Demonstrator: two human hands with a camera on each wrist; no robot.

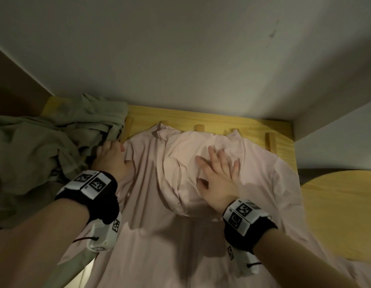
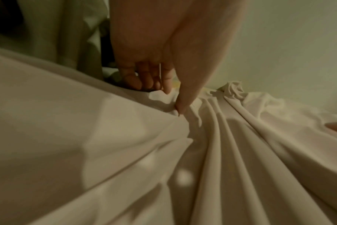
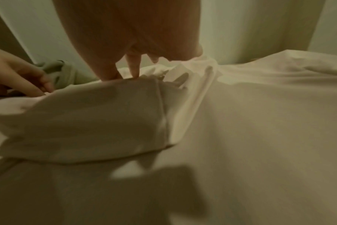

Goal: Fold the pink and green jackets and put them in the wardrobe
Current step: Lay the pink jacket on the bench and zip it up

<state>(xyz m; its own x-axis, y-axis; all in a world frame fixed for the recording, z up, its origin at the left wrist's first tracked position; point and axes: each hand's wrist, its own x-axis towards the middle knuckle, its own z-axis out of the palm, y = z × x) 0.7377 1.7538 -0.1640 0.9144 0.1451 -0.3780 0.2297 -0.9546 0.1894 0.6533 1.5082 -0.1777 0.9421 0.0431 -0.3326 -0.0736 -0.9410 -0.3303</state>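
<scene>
pink jacket spread flat, left hand pinching its edge, right hand pressing flat with splayed fingers

- Both forearms are bare, with no sleeves in view.
- The left wrist wears a wide black band that carries white plates printed with black square marker patterns.
- A white camera housing hangs under that band, with a small marker tag and a thin dark red cord.
- The right wrist wears a matching black band with marker plates, and a white housing with a black cord hangs below it.
</scene>
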